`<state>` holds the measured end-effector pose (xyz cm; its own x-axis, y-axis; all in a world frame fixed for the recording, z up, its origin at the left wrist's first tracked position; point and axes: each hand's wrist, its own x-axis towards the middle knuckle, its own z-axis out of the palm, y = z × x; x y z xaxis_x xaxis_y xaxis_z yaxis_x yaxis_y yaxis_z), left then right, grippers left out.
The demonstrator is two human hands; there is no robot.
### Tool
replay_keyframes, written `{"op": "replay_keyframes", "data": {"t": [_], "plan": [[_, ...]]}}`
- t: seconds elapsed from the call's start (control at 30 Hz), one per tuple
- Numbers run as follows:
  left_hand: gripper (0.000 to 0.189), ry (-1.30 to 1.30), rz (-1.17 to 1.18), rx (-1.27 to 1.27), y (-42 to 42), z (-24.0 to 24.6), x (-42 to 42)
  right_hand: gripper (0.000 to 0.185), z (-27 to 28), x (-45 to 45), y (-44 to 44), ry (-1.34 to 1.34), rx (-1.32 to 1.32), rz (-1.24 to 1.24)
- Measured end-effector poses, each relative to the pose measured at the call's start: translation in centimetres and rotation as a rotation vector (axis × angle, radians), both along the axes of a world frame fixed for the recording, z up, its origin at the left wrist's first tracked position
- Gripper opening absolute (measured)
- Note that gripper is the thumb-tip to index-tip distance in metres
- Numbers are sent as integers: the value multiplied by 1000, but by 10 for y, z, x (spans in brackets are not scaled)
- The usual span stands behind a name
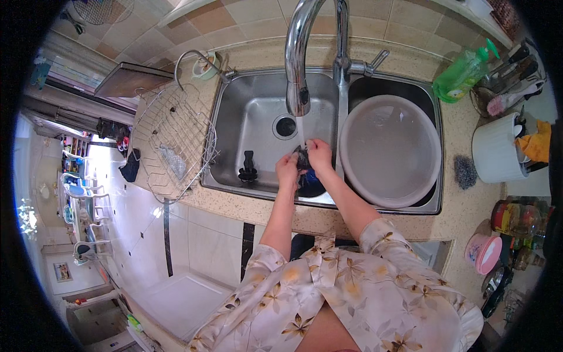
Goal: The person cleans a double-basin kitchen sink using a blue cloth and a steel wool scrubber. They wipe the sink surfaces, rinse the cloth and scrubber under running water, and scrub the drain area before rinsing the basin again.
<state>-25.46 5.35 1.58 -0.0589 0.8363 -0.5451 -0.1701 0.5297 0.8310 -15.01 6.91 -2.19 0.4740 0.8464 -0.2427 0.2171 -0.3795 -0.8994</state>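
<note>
Over the left basin of the steel sink (264, 119), my left hand (288, 169) and my right hand (320, 157) together grip a small dark wet item (302, 157); what it is I cannot tell. Water runs from the chrome faucet (299, 94) onto it. Something dark blue (310, 178) shows just below my hands, partly hidden. A black plastic part (248, 166) stands in the basin to the left, near the drain (285, 126). A large round basin (391, 149) holding water fills the right side of the sink.
A wire dish rack (176, 136) is on the left counter beside a small curved tap (189, 52). At the right are a green soap bottle (462, 75), a steel wool scrubber (465, 171), a white ribbed container (497, 149) and a pink tub (484, 254).
</note>
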Motion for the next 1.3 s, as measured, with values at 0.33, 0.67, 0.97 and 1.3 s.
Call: {"op": "replay_keyframes", "data": {"t": [0.33, 0.67, 0.97, 1.3], "plan": [[29, 735, -100, 282, 12, -33, 3, 24, 3, 10, 3, -172, -80, 208], [20, 391, -204, 356, 16, -52, -6, 19, 9, 1, 18, -77, -8, 26], [20, 352, 95, 77, 12, -40, -7, 16, 0, -10, 2, -31, 164, 35], [19, 337, -30, 299, 19, -50, -1, 27, 21, 10, 7, -141, 68, 295]]}}
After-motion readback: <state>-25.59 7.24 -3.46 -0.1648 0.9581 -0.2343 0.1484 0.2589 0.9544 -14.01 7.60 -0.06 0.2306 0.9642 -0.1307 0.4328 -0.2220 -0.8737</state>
